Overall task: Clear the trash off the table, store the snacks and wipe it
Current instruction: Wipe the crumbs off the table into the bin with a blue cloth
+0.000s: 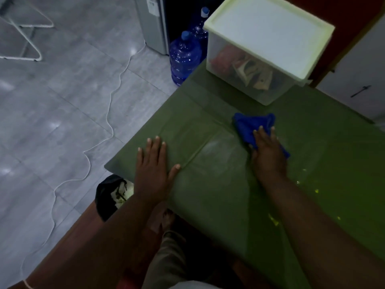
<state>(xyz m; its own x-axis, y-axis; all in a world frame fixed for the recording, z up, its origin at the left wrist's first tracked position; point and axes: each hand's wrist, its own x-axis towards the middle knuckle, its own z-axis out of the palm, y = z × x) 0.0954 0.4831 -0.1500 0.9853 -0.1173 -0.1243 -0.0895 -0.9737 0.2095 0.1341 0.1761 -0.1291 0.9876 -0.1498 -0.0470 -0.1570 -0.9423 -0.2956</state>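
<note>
A green-covered table [208,205] fills the lower right. My right hand [267,153] presses flat with straight fingers on a crumpled blue cloth [250,124] lying on the tabletop. My left hand [153,170] lies flat, fingers spread, near the table's left edge. At the far end stands a translucent storage box [239,80] with a pale lid [268,36] closed on it; snack packets show through its wall. A few small yellowish crumbs [274,220] lie on the cover to the right of my right forearm.
A black-lined trash bin [109,197] with white scraps stands on the floor at the table's near left corner. Two blue water jugs [184,57] stand beside the far table end. A white cord [104,132] snakes over the grey tiled floor.
</note>
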